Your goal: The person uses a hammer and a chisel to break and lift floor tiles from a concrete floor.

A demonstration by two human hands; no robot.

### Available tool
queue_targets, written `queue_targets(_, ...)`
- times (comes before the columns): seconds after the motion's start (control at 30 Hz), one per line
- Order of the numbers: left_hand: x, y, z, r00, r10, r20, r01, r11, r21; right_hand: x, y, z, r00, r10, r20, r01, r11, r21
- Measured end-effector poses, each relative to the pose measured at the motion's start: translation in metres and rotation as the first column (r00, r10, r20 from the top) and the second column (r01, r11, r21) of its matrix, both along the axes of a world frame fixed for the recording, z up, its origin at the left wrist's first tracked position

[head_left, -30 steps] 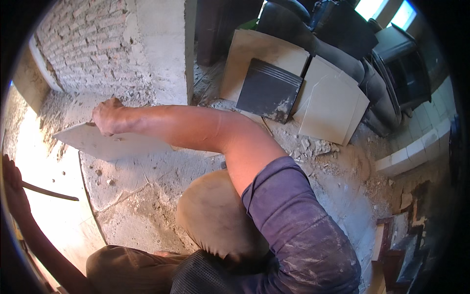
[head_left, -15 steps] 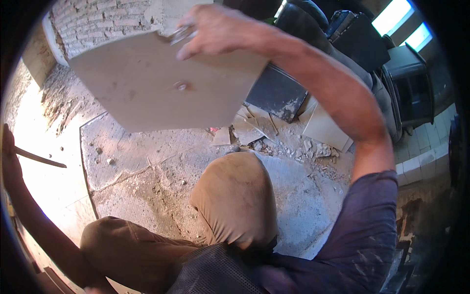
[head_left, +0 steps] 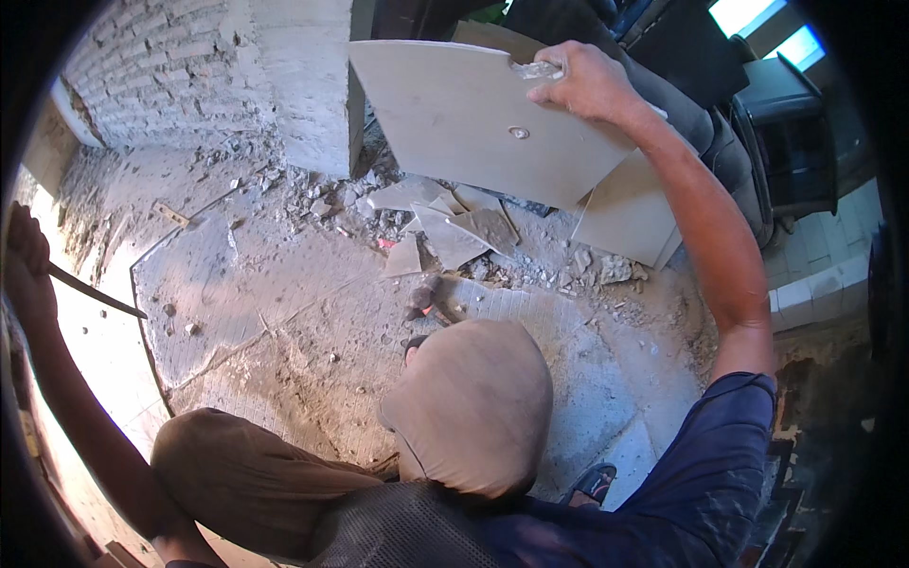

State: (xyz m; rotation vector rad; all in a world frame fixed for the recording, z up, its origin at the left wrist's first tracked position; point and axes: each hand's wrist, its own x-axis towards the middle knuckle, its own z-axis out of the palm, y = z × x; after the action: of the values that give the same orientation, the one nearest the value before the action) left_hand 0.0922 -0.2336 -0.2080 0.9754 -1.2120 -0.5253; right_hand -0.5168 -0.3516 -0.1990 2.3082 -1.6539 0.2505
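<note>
My right hand (head_left: 585,81) is closed on the top edge of a large pale floor tile (head_left: 445,123), where a bite of the edge is broken out. The tile hangs tilted above the rubble, a small round mark on its face. At the far left my left hand (head_left: 28,265) is a closed fist around a thin dark bar (head_left: 99,293), which points right over the floor; its other end is hidden. Below the raised tile lie broken tile pieces (head_left: 445,232), and another pale tile (head_left: 625,213) leans beside them on the right.
A bare brick wall (head_left: 170,85) ends at a plastered pillar (head_left: 308,90) at the back. Rubble (head_left: 322,204) lies along its foot. Dark furniture (head_left: 786,142) stands at the right. Rough exposed floor (head_left: 265,284) spreads before my knees, with a hammer-like tool (head_left: 423,298) by the knee.
My right hand has carried the large tile rightward, uncovering the pillar and the rubble below it. My left fist with the bar has risen slightly.
</note>
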Motion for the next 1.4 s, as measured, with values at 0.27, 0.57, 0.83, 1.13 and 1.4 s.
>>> queue_targets(0.27, -0.032, -0.034, -0.017, 0.994, 0.106, 0.008, -0.105, 0.994, -0.021, -0.068, -0.045, -0.062, 0.987, -0.119, 0.112, 0.101, 0.983, 0.156)
queue_targets(0.57, -0.017, -0.056, -0.031, 0.978, 0.196, -0.069, -0.185, 0.973, 0.137, -0.103, -0.077, -0.085, 0.945, -0.164, 0.282, 0.113, 0.975, 0.190)
queue_targets(0.83, -0.084, -0.070, -0.032, 0.947, 0.313, -0.075, -0.296, 0.938, 0.178, -0.145, -0.155, -0.103, 0.945, -0.275, 0.175, 0.205, 0.919, 0.338)
queue_targets(1.13, -0.065, -0.069, -0.043, 0.948, 0.313, -0.062, -0.292, 0.930, 0.225, -0.165, -0.198, -0.135, 0.924, -0.355, 0.143, 0.328, 0.927, 0.183)
queue_targets(1.4, -0.055, -0.076, -0.045, 0.927, 0.366, -0.082, -0.326, 0.894, 0.306, -0.147, -0.216, -0.143, 0.900, -0.435, 0.032, 0.432, 0.898, 0.079)
